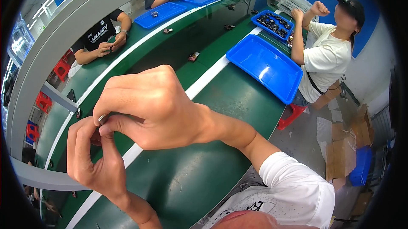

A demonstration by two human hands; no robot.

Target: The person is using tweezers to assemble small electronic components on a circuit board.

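Observation:
Both hands meet in front of me, raised over the green work surface [182,178]. My right hand [157,105] is closed, with thumb and forefinger pinching a small silvery piece [102,119]. Just below it, my left hand [97,161] is also closed, its fingertips against those of the right. Something small and dark shows between the left fingers, mostly covered by them, and its kind cannot be made out. The silvery piece shows only a narrow edge.
A blue tray [265,69] lies to the right; beyond it a blue tray [272,25] holds dark small parts. Small parts [194,56] sit along the dark belt [170,46]. A grey frame [29,80] arches at left. Co-workers sit across and at right [327,54].

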